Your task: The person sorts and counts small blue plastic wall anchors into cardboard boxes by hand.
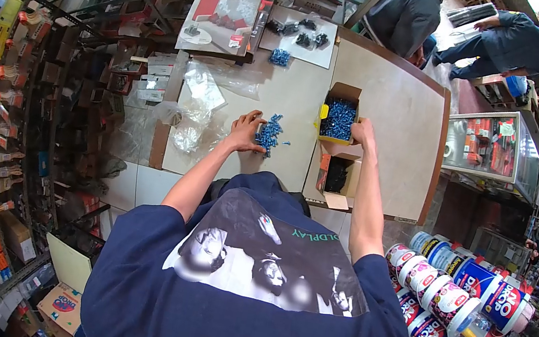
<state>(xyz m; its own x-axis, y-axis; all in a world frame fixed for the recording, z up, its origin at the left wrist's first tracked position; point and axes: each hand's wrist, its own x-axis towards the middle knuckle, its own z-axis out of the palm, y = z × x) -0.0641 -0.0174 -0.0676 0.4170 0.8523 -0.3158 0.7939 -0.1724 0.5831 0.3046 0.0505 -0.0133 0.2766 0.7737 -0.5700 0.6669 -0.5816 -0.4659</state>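
On the pale table point(287, 94), my left hand point(245, 131) rests with its fingers spread and curved against the left side of a pile of small blue pieces point(267, 135). One loose blue piece lies just right of the pile. My right hand point(362, 133) is at the right edge of an open cardboard box point(340, 118) full of similar blue pieces. Its fingers look bent at the box wall and are partly hidden. Below that box stands a second open box point(337, 176) with dark contents.
Clear plastic bags point(195, 112) lie left of the pile. A bag of blue pieces point(280, 58), a Vinilex box point(226, 12) and bagged black parts point(307, 34) are at the back. Paint buckets point(452, 300) stand at the lower right. Two people are beyond the table.
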